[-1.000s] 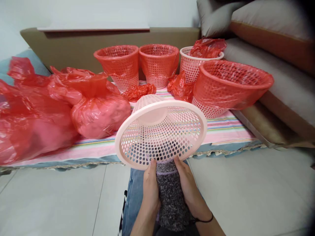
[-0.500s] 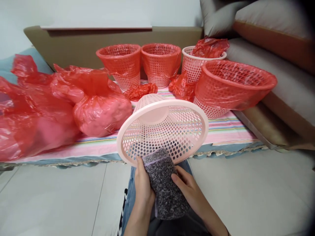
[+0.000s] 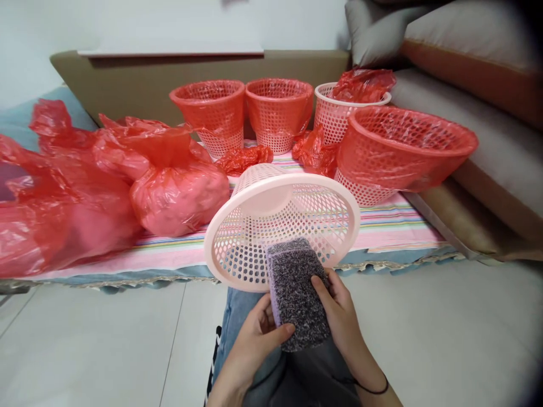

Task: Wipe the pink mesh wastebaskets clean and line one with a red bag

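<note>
Left hand (image 3: 258, 333) and right hand (image 3: 340, 311), both half-curled, grip one grey pad (image 3: 297, 294) before five baskets (image 3: 267, 202), floor (image 3: 445, 328) spreading lower right.

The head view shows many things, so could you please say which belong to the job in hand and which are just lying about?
Apparently in the job: speckled fabric, held by left hand and right hand; tilted pink basket beyond it.
Untouched, perhaps lying about: red-lined baskets; bulging red bags; cushions.

text: none legible | signs: none (blurred right edge, can't be certain)
</note>
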Tool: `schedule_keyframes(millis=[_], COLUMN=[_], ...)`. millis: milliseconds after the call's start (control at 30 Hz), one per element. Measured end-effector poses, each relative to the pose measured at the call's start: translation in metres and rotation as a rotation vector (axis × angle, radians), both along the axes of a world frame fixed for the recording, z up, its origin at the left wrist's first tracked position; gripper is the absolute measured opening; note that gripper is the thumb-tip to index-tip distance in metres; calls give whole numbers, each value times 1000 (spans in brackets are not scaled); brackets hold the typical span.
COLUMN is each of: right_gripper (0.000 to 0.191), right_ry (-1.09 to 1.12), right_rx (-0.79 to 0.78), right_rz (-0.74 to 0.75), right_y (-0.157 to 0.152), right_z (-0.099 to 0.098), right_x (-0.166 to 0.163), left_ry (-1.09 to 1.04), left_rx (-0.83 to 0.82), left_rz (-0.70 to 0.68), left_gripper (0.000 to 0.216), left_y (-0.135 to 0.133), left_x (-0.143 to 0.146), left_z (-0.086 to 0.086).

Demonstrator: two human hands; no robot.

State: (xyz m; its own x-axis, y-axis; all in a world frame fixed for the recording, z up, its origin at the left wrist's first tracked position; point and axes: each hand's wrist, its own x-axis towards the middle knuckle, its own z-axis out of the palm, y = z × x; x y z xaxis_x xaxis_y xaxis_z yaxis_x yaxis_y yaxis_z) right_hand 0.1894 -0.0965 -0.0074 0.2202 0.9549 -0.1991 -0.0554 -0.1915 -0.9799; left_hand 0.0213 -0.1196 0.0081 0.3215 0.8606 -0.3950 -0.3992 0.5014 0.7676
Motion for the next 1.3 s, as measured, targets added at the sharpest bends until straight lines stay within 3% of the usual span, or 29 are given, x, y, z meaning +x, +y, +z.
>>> schedule_keyframes(millis=[167, 367, 467, 600, 733, 900, 1000, 1100, 1200, 1300], right_gripper=[47, 29, 42, 74, 90, 80, 73, 74, 83, 81], right_ry=[-30, -563, -702, -886, -947, -839, -793, -834, -944, -1092], right_rx=[67, 495, 577, 600, 644, 708, 710, 777, 753, 554], right_rz=[-16, 220, 304, 390, 293, 183, 94, 36, 157, 487], right_y=[-1, -11, -11, -3, 6, 19, 32, 47, 55, 51], right_z=[-15, -4, -1, -6, -14, -21, -15, -6, -5, -16], right_x=[1, 9, 3, -8, -14, -10, -1, 3, -2, -13], left_ry=[-22, 5, -37, -26, -2, 17, 71, 230, 488, 664], left_rx=[4, 28, 38, 79, 78, 5, 33, 51, 70, 114], left_rz=[96, 201, 208, 237, 169, 183, 203, 162, 42, 87], left_gripper=[53, 47, 46, 43, 44, 49, 37, 48, 54, 53], left_y=[3, 14, 19, 24, 29, 25, 19, 15, 13, 14], left_x=[-3, 1, 4, 7, 9, 7, -6, -29, -55, -70], left_z=[-7, -8, -5, -2, 3, 7, 0, -12, -22, -25])
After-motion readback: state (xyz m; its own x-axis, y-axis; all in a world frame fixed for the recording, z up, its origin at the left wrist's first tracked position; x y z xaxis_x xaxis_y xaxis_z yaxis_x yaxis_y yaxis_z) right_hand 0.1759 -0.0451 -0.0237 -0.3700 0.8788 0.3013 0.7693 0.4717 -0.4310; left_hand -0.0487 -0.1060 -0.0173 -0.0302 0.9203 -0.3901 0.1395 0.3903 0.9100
